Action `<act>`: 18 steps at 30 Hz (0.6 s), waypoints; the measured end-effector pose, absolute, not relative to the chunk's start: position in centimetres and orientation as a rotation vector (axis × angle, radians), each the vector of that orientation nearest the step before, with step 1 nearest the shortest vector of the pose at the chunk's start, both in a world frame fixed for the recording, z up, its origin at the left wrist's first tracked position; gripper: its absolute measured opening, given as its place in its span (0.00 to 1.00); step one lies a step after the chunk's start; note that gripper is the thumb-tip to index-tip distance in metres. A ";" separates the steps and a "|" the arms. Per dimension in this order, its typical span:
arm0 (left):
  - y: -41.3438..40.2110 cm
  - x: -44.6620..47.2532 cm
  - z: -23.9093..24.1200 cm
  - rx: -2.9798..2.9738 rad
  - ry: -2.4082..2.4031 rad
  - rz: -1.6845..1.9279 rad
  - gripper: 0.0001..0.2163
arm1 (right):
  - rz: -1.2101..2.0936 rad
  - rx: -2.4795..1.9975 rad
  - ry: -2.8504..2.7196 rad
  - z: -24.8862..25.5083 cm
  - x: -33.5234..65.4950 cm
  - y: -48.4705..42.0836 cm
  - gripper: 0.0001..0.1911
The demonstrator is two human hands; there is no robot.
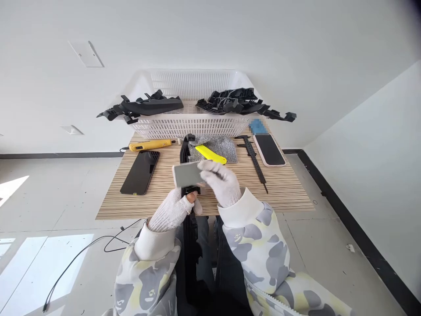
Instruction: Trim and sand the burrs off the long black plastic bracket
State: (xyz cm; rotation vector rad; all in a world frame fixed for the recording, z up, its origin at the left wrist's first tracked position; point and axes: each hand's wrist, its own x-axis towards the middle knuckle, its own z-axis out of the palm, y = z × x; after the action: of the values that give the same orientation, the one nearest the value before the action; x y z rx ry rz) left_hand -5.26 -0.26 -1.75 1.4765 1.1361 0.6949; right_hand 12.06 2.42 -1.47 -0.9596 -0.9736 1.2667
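My left hand [174, 209], in a white knitted glove with the thumb tip bare, is closed around a long black plastic part [186, 149]. This part runs from the tabletop down over the near edge toward my lap. My right hand [222, 181], gloved too, pinches a flat grey rectangular sheet [187, 174] by its right end. The sheet hovers over the black part just above my left hand and hides some of it; whether they touch I cannot tell. Behind the sheet, a yellow utility knife [211, 154] lies on a silvery speckled sheet [226, 147].
A white plastic basket [194, 125] at the back holds black plastic parts [237, 102] that jut over its sides. On the striped table [283, 193] lie a yellow corded tool [149, 145], a black phone [140, 172], a caliper [253, 160] and a pink-edged phone [269, 150].
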 end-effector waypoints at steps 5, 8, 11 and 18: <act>-0.3 -5.2 -1.7 1.468 1.153 0.725 0.22 | 1.310 -0.932 -1.000 -1.5 12.1 2.6 0.10; -0.3 -5.3 -1.9 1.462 1.140 0.691 0.22 | 1.267 -0.940 -0.954 -1.4 12.3 2.6 0.10; -0.2 -5.5 -2.3 1.488 1.119 0.707 0.22 | 1.345 -0.912 -1.014 -1.3 12.3 2.6 0.08; -0.3 -5.3 -2.2 1.440 1.140 0.725 0.21 | 1.327 -0.937 -1.026 -2.1 12.3 2.8 0.10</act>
State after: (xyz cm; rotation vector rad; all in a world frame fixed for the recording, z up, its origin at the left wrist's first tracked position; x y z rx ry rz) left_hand -5.30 -0.30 -2.21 1.4396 1.1397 0.7248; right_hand 12.30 2.81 -2.07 -0.9373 -1.0259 1.3273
